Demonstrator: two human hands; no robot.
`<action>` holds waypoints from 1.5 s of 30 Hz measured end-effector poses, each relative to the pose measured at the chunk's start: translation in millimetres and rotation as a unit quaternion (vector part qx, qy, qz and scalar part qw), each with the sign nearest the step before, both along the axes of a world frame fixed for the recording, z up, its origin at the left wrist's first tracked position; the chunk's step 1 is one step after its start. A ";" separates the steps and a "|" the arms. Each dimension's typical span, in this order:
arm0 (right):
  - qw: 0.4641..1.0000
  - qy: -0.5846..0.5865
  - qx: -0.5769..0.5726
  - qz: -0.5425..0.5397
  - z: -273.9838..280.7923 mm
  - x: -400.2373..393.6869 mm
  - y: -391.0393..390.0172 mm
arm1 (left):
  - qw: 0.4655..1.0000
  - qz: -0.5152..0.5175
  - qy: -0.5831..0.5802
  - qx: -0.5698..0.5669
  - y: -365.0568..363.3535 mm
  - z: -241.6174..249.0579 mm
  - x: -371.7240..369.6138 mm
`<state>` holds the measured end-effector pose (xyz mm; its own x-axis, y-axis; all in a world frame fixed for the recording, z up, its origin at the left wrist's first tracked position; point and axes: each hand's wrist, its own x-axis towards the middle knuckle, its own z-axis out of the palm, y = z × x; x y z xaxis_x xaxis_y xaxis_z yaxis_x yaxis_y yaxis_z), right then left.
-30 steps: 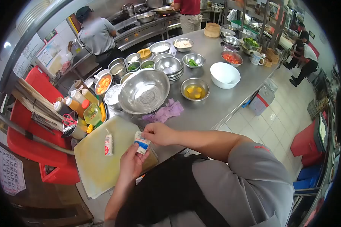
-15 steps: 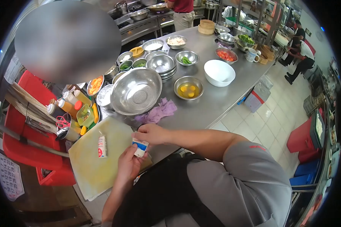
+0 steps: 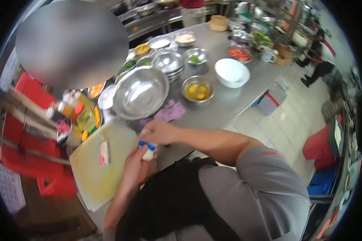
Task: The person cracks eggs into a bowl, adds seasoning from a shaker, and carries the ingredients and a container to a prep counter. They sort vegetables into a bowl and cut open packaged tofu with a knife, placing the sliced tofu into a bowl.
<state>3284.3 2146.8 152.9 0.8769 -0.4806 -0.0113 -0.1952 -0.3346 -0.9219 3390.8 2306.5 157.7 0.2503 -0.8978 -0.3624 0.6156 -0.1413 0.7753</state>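
My left hand (image 3: 137, 164) is closed around a small white and blue packet (image 3: 148, 150) beside the right edge of a yellowed cutting board (image 3: 92, 178). The fingers of my right hand (image 3: 159, 132) pinch the packet's upper end. On the board lies a white tube-shaped packet with red print (image 3: 104, 154). Just beyond my hands are a crumpled purple cloth (image 3: 171, 111) and a large perforated metal bowl (image 3: 141, 94). Farther right, a metal bowl holds cracked eggs (image 3: 197, 92), next to a white bowl (image 3: 232, 73).
Stacked metal bowls (image 3: 167, 62), chopped greens (image 3: 195, 59) and diced red food (image 3: 240, 54) stand farther back. Sauce bottles (image 3: 66, 111) are at the left. One person (image 3: 194, 14) stands by the stoves; others (image 3: 321, 58) are at the far right.
The view has shifted slightly and blurred. The packet has tilted between my hands, and my right hand has moved a little up along it.
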 end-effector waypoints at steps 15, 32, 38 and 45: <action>0.989 0.008 0.146 -0.004 14.7 1.3 -2.2 | 0.994 0.064 0.093 0.010 -12.3 -0.2 25.2; 0.990 0.007 0.143 0.018 13.0 5.6 -4.4 | 0.993 0.020 0.112 -0.019 -9.9 -13.3 32.8; 0.969 -0.018 0.246 -0.009 20.1 -1.1 -9.5 | 0.992 0.028 0.119 -0.010 -13.7 -19.6 35.4; 0.927 -0.067 0.365 -0.056 -7.3 -28.3 -32.2 | 0.990 0.066 0.122 0.020 -7.1 -31.0 40.2</action>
